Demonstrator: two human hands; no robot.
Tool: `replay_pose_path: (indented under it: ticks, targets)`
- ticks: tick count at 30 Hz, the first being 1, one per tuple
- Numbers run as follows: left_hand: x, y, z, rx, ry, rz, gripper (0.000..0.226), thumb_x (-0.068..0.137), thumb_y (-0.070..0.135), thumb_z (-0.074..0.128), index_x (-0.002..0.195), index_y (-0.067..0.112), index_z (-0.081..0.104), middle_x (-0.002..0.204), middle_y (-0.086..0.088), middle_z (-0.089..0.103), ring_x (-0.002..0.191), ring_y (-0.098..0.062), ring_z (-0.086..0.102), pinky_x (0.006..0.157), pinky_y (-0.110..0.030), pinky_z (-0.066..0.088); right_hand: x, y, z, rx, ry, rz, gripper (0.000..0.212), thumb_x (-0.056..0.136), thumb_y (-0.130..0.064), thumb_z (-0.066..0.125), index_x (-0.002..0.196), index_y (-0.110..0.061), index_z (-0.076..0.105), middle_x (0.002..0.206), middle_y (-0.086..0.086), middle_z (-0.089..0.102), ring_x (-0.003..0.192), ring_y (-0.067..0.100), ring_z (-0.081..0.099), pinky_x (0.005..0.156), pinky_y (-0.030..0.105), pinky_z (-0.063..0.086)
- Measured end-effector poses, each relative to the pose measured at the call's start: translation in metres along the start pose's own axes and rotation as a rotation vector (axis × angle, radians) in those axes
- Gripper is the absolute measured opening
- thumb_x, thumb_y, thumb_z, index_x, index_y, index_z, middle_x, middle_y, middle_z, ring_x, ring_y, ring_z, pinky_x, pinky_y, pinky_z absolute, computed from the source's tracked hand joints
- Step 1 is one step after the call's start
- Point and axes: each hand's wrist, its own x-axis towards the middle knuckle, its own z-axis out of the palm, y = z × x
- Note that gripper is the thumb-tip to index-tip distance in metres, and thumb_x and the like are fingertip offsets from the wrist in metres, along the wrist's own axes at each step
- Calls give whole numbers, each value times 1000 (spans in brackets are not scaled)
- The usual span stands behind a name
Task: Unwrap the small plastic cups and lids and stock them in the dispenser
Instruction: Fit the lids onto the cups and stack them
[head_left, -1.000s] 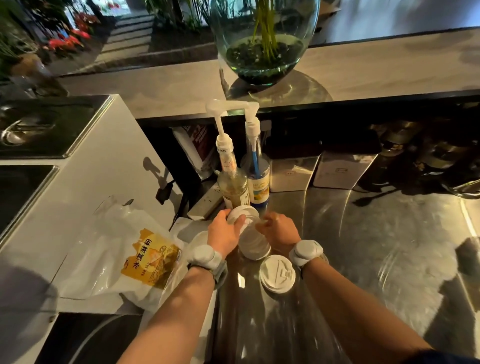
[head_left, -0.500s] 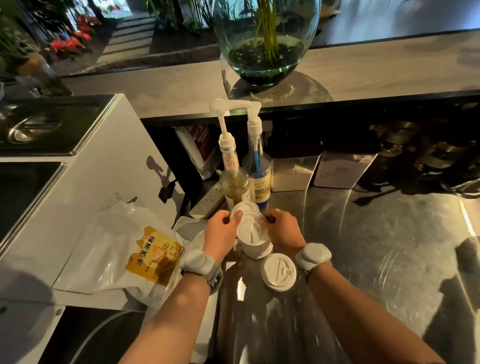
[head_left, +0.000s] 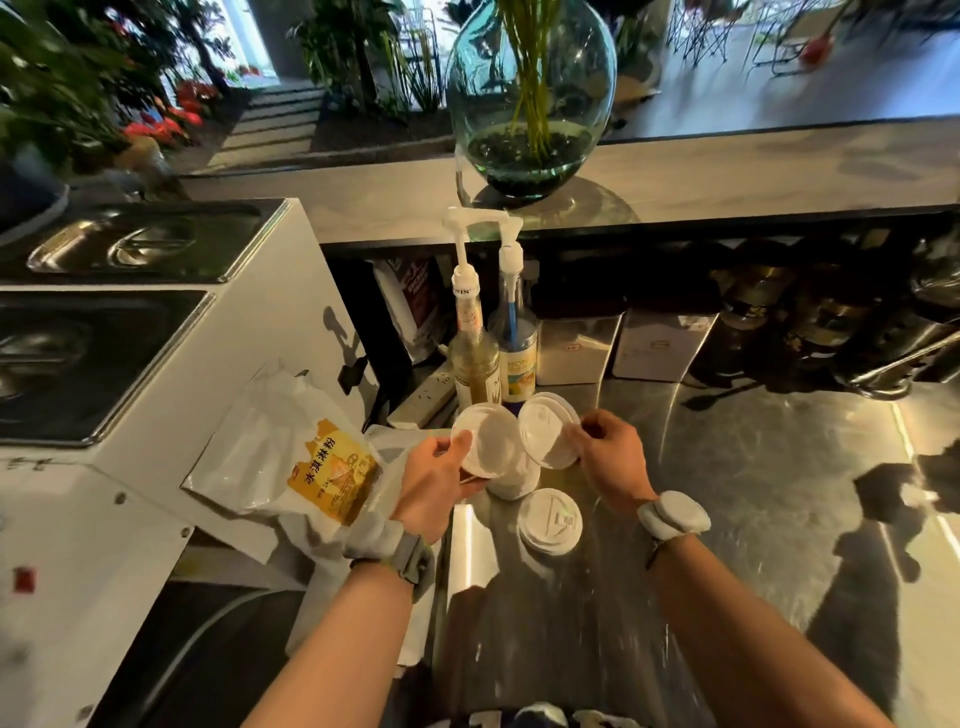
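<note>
I have both hands up over the steel counter (head_left: 727, 467), each pinching a white lid by its rim. My left hand (head_left: 434, 486) grips one lid (head_left: 485, 439) with thumb on the edge at its nine o'clock side — the hollow underside faces me. My right hand (head_left: 610, 457) clamps a second lid (head_left: 545, 434) from its three o'clock side, tilted, top face showing. The two lids overlap a little where they meet, though I cannot tell whether they actually touch.

Just below them, toward six o'clock, a white stack (head_left: 514, 480) stands on the counter, mostly hidden behind the held lids; I cannot tell if it is cups or more lids. Another lid (head_left: 550, 521) lies flat on the steel at six o'clock of that — well apart from my hands.

At twelve o'clock of the lids stand two pump bottles, one amber (head_left: 472, 358), one with a blue tube (head_left: 517, 353). At nine o'clock a white bag with a yellow label (head_left: 332, 475) rests on the white cabinet (head_left: 156, 415). Far at twelve, a glass vase (head_left: 530, 98) sits on the upper ledge
</note>
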Motion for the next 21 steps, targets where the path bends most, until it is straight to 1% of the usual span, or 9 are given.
replay_pose_path:
  ticks: [3, 5, 7, 10, 13, 14, 16, 18, 21]
  targets:
    - [-9, -4, -4, -72, -4, -64, 33, 98, 16, 62, 124, -2, 52, 122, -22, 62, 112, -37, 64, 96, -55, 56, -17, -3, -4, 110, -13, 90, 11, 91, -16, 69, 99, -9, 67, 86, 13, 71, 63, 18, 65, 55, 28, 54]
    - [-16, -7, -8, -134, -20, -88, 34, 96, 13, 65, 125, 0, 51, 123, -21, 61, 114, -37, 62, 100, -59, 53, -33, -9, -3, 219, -66, 155, 17, 85, -7, 72, 100, -3, 65, 86, 21, 72, 61, 23, 66, 58, 34, 58]
    - [-20, -12, -11, -173, -17, -85, 31, 95, 10, 65, 122, 0, 52, 119, -19, 62, 109, -35, 63, 100, -57, 53, -47, -17, 1, 324, -156, 204, 25, 77, 2, 75, 98, 2, 63, 87, 28, 73, 61, 27, 67, 59, 35, 59]
    - [-27, -18, -11, -185, 17, -47, 33, 93, 7, 68, 122, 4, 53, 121, -19, 62, 108, -35, 63, 89, -49, 58, -68, -27, 11, 436, -240, 253, 27, 77, 7, 75, 99, 4, 59, 86, 32, 70, 59, 27, 69, 55, 30, 57]
    - [-32, -25, -11, -240, 6, 7, 51, 87, 2, 73, 132, 12, 51, 125, -14, 61, 111, -33, 63, 70, -37, 63, -82, -31, 19, 481, -228, 281, 25, 81, 7, 72, 101, 5, 58, 80, 24, 71, 57, 25, 72, 53, 27, 57]
    - [-33, -28, -12, -254, -8, 16, 56, 85, -1, 74, 133, 15, 50, 125, -13, 61, 112, -33, 63, 70, -37, 64, -86, -30, 21, 482, -222, 286, 24, 81, 7, 72, 100, 4, 58, 80, 23, 71, 58, 26, 73, 53, 27, 58]
    - [-36, -33, -12, -269, -63, 3, 66, 81, -6, 74, 136, 21, 48, 128, -13, 61, 117, -35, 62, 85, -47, 62, -91, -28, 22, 484, -216, 289, 23, 81, 5, 73, 98, 3, 58, 82, 24, 72, 61, 27, 73, 55, 28, 59]
    - [-39, -38, -13, -271, -132, -21, 70, 81, -7, 72, 138, 25, 47, 130, -15, 62, 121, -36, 61, 97, -55, 56, -94, -25, 23, 469, -200, 291, 21, 81, 3, 74, 96, 2, 59, 85, 26, 73, 63, 29, 74, 58, 30, 60]
    - [-43, -46, -13, -345, -227, -39, 58, 91, -3, 60, 141, 23, 44, 134, -20, 61, 125, -39, 60, 106, -56, 49, -94, -19, 23, 409, -160, 293, 16, 85, -3, 73, 94, 1, 61, 79, 21, 73, 62, 30, 73, 60, 33, 60]
